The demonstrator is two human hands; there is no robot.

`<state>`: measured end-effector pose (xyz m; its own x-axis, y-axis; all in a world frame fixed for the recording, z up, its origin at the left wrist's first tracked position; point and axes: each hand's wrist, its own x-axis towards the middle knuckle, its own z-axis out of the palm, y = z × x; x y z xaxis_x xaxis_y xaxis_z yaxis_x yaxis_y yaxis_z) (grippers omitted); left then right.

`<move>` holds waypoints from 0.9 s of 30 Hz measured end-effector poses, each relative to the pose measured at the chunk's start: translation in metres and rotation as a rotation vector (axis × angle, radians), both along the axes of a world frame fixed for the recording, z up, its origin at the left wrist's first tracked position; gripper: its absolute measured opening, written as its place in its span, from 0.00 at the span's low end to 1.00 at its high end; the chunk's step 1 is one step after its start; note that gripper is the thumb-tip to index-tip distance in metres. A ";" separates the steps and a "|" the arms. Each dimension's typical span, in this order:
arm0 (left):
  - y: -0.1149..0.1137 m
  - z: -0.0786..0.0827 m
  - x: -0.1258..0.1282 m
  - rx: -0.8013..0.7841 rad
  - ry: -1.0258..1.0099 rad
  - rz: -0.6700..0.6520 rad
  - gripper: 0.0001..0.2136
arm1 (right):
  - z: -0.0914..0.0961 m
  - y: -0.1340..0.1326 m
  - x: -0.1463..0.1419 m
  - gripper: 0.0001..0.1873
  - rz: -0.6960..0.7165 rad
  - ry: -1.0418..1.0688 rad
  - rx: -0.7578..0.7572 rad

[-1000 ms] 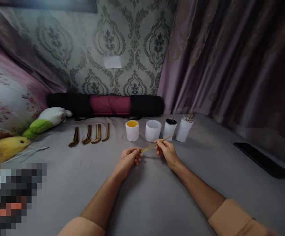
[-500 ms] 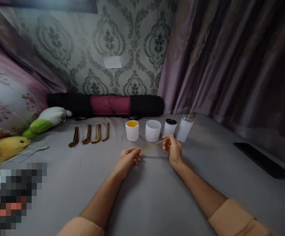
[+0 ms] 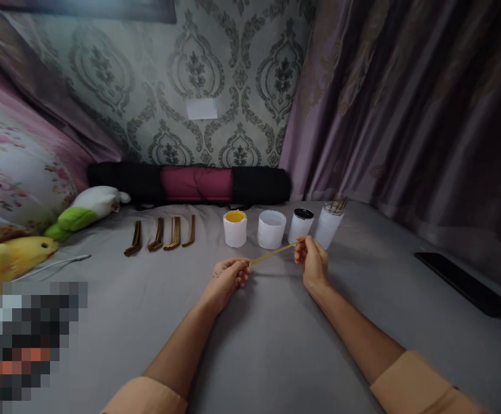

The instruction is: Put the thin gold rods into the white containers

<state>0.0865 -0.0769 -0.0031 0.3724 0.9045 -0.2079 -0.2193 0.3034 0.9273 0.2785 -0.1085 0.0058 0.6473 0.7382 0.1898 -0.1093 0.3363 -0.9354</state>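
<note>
My left hand point(image 3: 229, 277) is closed on the near-left end of a thin golden strip point(image 3: 272, 253). The strip slants up to the right, where the fingers of my right hand point(image 3: 313, 259) pinch its other end. Behind the hands stand a white cup with yellow inside point(image 3: 235, 231), a wider white cup point(image 3: 271, 231) and a white cup with a dark top point(image 3: 301, 228). Close behind my right hand, a tall white cup point(image 3: 329, 225) holds several thin brown sticks. To the left lie bundles of bent, golden-brown strips point(image 3: 157, 234), in a row.
The grey sheet point(image 3: 271, 345) has folds. A black and maroon roll point(image 3: 196, 184) lies along the wall. Plush toys point(image 3: 17, 257) and a white cable point(image 3: 56, 264) are at left, near a pixelated patch. A flat black object point(image 3: 466, 283) lies at right.
My right hand has shifted slightly right, and a little more of the strip shows between my hands. My left hand stays nearly still. The view has moved slightly.
</note>
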 end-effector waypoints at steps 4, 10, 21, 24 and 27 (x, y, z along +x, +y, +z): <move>0.001 -0.001 0.000 -0.002 -0.004 0.001 0.12 | -0.001 0.002 0.001 0.17 -0.011 0.002 0.004; 0.001 -0.002 -0.002 0.009 -0.027 -0.015 0.13 | 0.001 0.002 0.003 0.14 -0.016 0.063 -0.013; 0.003 -0.006 -0.002 -0.007 -0.071 -0.014 0.12 | 0.006 -0.002 0.003 0.13 -0.011 0.123 -0.086; 0.003 -0.005 -0.002 -0.010 -0.071 -0.019 0.12 | 0.009 -0.005 0.002 0.12 -0.016 0.141 -0.095; 0.002 -0.003 -0.003 -0.010 -0.080 -0.015 0.12 | 0.012 -0.007 0.000 0.12 -0.020 0.154 -0.109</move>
